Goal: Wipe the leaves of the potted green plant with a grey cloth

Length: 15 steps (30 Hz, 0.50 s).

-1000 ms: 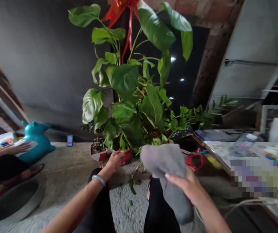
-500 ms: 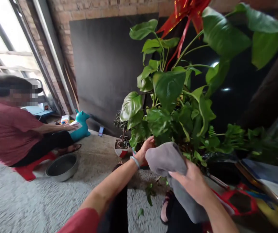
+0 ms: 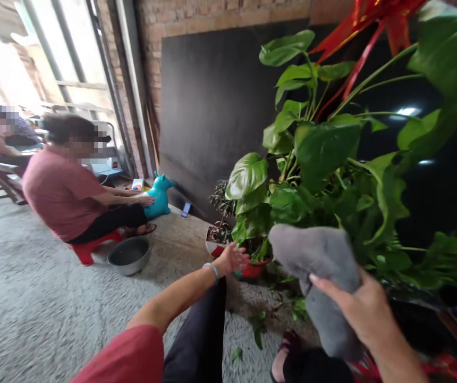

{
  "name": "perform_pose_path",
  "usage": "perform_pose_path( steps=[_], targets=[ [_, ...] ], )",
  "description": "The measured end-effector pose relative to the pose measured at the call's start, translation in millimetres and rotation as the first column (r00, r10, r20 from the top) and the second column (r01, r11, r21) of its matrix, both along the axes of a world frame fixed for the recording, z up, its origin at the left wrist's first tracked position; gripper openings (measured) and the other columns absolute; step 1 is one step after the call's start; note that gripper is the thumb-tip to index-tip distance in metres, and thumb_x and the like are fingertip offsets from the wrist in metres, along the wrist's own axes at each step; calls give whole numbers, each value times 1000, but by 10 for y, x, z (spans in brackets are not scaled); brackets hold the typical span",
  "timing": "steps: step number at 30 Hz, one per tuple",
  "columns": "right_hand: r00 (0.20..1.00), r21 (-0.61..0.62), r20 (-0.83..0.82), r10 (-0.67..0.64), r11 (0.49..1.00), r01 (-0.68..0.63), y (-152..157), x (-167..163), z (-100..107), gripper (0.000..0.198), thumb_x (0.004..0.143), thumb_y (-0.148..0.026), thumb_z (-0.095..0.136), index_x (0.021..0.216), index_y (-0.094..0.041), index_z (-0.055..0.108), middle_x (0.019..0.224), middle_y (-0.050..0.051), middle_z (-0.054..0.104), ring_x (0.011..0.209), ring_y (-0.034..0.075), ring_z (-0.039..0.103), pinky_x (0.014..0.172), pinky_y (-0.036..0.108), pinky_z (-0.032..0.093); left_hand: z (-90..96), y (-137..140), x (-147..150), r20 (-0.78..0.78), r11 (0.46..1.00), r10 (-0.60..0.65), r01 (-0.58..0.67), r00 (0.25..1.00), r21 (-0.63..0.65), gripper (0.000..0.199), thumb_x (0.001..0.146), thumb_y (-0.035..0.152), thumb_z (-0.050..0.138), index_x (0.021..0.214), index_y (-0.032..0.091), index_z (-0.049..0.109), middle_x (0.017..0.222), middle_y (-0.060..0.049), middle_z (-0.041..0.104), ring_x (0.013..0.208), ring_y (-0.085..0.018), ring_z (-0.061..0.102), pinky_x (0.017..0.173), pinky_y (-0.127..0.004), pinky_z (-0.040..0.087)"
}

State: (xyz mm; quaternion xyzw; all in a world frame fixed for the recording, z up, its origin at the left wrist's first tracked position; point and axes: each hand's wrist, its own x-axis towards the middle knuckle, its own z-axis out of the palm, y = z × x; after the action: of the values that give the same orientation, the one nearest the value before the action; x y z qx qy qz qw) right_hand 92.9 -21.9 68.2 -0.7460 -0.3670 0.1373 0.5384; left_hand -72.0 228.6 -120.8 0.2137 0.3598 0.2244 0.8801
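A grey cloth [image 3: 316, 266] hangs in folds from my right hand [image 3: 367, 306], which is closed around it with the thumb on top. My left hand [image 3: 232, 259], with a pale bracelet at its wrist, is held out low with its fingers apart and nothing in them. Just beyond it stands a red pot [image 3: 254, 270], partly hidden. A tall plant with broad green leaves [image 3: 326, 151] rises in front of me, and the cloth is in front of its lower leaves. Left of it is a small plant in a red and white pot [image 3: 216, 244].
A person in a red shirt [image 3: 67, 191] sits on a red stool [image 3: 93, 249] at left, hands on a turquoise animal figure [image 3: 159, 198]. A grey basin [image 3: 129, 256] stands on the concrete floor. Loose leaves [image 3: 258, 329] lie near my feet. A phone [image 3: 186, 209] leans against the dark panel [image 3: 220, 106].
My left hand has drawn back from the plant's lower leaves. The cloth in my right hand has shifted right. The view has turned left, bringing another seated person in at the far left.
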Motion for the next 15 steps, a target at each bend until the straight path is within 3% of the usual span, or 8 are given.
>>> perform_pose_path(
  steps=[3, 5, 6, 8, 10, 13, 15],
  targets=[
    [967, 248, 196, -165, 962, 114, 439, -5, 525, 67, 47, -58, 89, 103, -25, 75, 99, 12, 78, 97, 40, 75, 88, 54, 61, 234, 360, -141, 24, 950, 311, -311, 950, 25, 48, 104, 64, 44, 108, 20, 63, 94, -5, 71, 77, -21, 66, 89, -39, 53],
    [929, 394, 303, -213, 916, 82, 898, -95, 774, 74, 55, -56, 83, 118, -21, 70, 116, 17, 76, 112, 40, 72, 98, 54, 57, 538, 489, -28, 153, 935, 342, -352, 927, 42, 56, 104, 69, 39, 117, 21, 65, 101, -7, 73, 82, -23, 69, 91, -41, 55],
    [918, 399, 342, -200, 916, 51, 1113, -159, 816, 76, 59, -53, 80, 125, -19, 66, 124, 19, 74, 118, 40, 70, 103, 55, 54, 686, 512, 64, 231, 941, 315, -334, 921, 48, 60, 103, 71, 38, 120, 21, 66, 104, -9, 74, 86, -24, 71, 93, -43, 56],
    [909, 279, 400, -112, 960, -5, 1401, -291, 713, 72, 65, -44, 74, 130, -15, 60, 133, 25, 69, 126, 41, 66, 108, 55, 51, 909, 493, 255, 364, 961, 229, -269, 903, 62, 65, 102, 73, 40, 125, 19, 68, 107, -11, 77, 96, -27, 75, 99, -46, 57],
    [910, 88, 413, 29, 994, -71, 1411, -384, 429, 58, 67, -38, 72, 119, -16, 62, 124, 26, 72, 120, 41, 68, 103, 54, 53, 1007, 439, 391, 409, 974, 176, -218, 895, 57, 57, 104, 63, 46, 127, 17, 69, 104, -12, 79, 103, -29, 76, 105, -47, 56],
    [913, -107, 343, 221, 975, -196, 971, -380, 38, 34, 60, -36, 73, 91, -23, 67, 89, 14, 77, 91, 37, 75, 85, 47, 59, 972, 391, 436, 345, 980, 177, -196, 922, 22, 39, 103, 38, 55, 125, 11, 71, 98, -12, 82, 102, -29, 79, 108, -44, 55],
    [923, -145, 278, 267, 961, -235, 620, -299, 14, 33, 59, -41, 74, 88, -25, 69, 80, 8, 76, 80, 33, 74, 77, 43, 59, 909, 381, 398, 337, 983, 164, -180, 927, 17, 34, 101, 31, 58, 123, 9, 73, 98, -13, 82, 99, -29, 80, 106, -42, 56]
  ],
)
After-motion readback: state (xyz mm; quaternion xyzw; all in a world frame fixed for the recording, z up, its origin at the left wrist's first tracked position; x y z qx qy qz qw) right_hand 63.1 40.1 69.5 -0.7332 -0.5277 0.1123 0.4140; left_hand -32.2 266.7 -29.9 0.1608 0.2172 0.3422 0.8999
